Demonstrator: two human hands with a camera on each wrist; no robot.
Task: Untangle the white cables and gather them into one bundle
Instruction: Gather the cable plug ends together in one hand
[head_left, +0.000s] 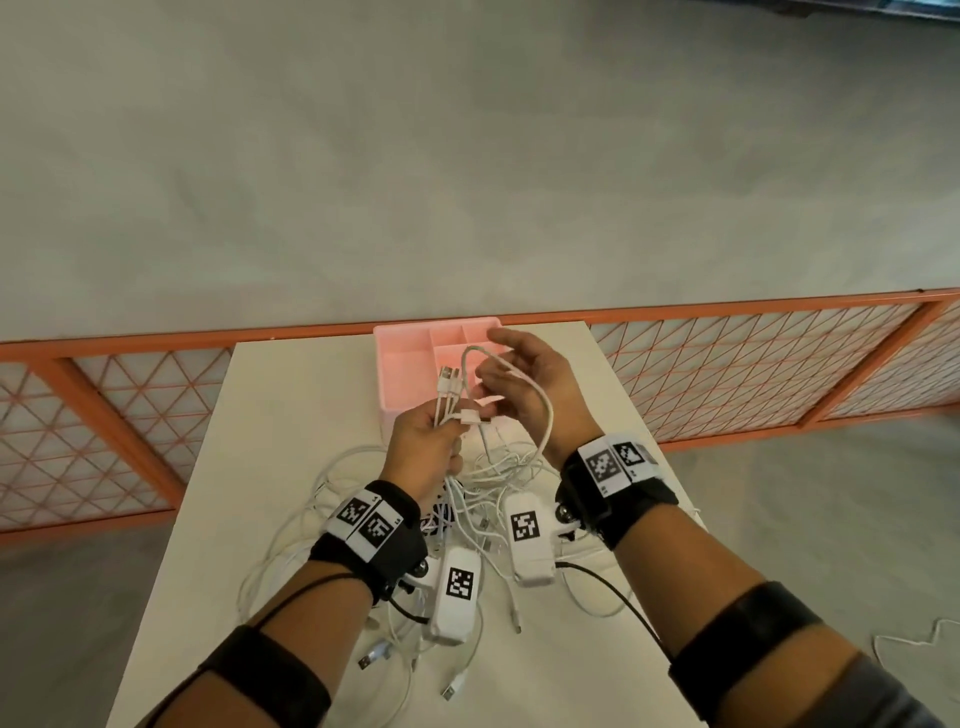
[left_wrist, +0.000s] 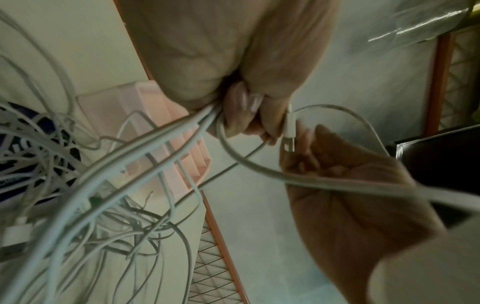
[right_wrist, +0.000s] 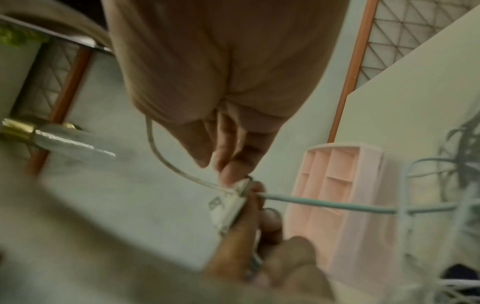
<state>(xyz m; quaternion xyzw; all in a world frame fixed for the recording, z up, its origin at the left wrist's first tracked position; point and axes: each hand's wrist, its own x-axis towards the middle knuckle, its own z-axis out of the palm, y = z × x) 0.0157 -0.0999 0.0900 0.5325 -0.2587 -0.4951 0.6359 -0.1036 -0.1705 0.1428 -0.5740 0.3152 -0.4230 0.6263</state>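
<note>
My left hand (head_left: 431, 436) grips a bunch of white cable ends (head_left: 448, 400) above the table, their USB plugs (head_left: 450, 375) sticking up. Just right of it, my right hand (head_left: 498, 374) pinches one white cable (head_left: 540, 395), which loops down to the tangle of white cables (head_left: 483, 483) on the table. From the left wrist, my curled left hand (left_wrist: 246, 115) holds several strands and one plug (left_wrist: 289, 131). The right wrist view shows the fingertips (right_wrist: 231, 174) of my right hand meeting a flat plug (right_wrist: 228, 203) held by my left hand (right_wrist: 246, 242).
A pink compartment tray (head_left: 400, 358) stands at the far edge of the white table (head_left: 291, 415), right behind my hands. More cable ends lie near the front edge (head_left: 374, 660). An orange mesh fence (head_left: 727, 364) runs behind the table; grey floor surrounds it.
</note>
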